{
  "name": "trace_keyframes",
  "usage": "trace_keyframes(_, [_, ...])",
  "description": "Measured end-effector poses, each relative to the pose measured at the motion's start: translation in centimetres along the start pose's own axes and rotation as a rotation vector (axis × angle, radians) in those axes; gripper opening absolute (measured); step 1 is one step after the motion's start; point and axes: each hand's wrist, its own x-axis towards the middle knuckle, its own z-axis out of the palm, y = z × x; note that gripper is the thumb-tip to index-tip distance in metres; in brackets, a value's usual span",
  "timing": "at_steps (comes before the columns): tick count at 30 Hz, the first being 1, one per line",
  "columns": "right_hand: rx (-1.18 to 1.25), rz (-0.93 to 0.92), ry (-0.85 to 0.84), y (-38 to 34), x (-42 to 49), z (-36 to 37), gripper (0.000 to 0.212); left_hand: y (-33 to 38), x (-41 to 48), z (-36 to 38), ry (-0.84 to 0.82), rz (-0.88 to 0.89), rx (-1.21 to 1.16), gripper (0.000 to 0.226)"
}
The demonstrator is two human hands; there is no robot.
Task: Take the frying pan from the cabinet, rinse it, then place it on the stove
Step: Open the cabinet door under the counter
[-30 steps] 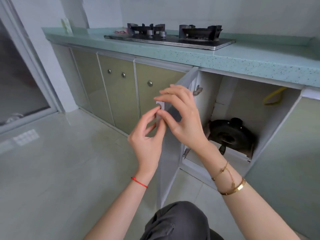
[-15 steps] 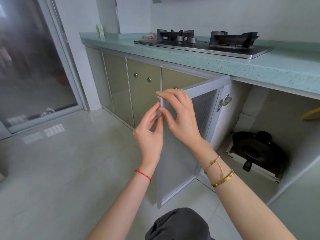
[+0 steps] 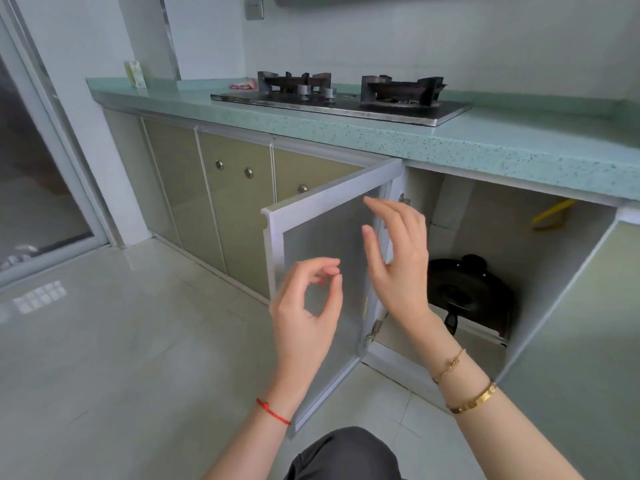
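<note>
Under the green countertop (image 3: 485, 147) the cabinet door (image 3: 322, 271) hangs open and both hands – left hand (image 3: 304, 313), right hand (image 3: 398, 258) – are loose and empty, so dragging the frying pan (image 3: 467, 292) off the cabinet floor could knock that door or the frame – tight gap.

Both forearms bare, no sleeves in view. Left hand (image 3: 304, 313): thin red cord bracelet (image 3: 273, 412) at wrist. Right hand (image 3: 398, 258): two gold-tone bracelets, fine chain (image 3: 449, 366) nearer hand, solid bangle (image 3: 472, 400) with small markings behind it. No rings visible. Dark grey trouser knee (image 3: 346, 455) at bottom edge, fabric creased.
</note>
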Motion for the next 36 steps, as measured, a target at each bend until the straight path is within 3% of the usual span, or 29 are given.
trace_keyframes(5, [-0.186, 0.127, 0.072, 4.3, -1.1, -6.3, 0.033, 0.1, 0.0, 7.0, -0.444, -0.264, -0.157, 0.027])
trace_keyframes(9, [-0.307, 0.199, 0.122, 6.9, -0.8, -10.4, 0.033, 0.5, 1.2, 13.4, -0.661, -0.360, -0.285, 0.034])
trace_keyframes(20, [-0.636, 0.348, 0.296, 11.7, 0.1, -20.2, 0.032, 4.5, 3.7, 29.4, -0.932, -0.370, -0.486, 0.045])
trace_keyframes(29, [-0.738, 0.424, 0.243, 14.3, 1.8, -23.3, 0.041, 5.8, 3.2, 38.0, -1.093, -0.541, -0.491, 0.069])
trace_keyframes(32, [-0.750, 0.439, 0.211, 14.4, 2.2, -23.4, 0.041, 5.5, 2.7, 38.8, -1.136, -0.551, -0.477, 0.066])
trace_keyframes(36, [-0.731, 0.452, 0.198, 13.9, 2.3, -23.5, 0.041, 4.9, 2.4, 38.7, -1.097, -0.488, -0.447, 0.043])
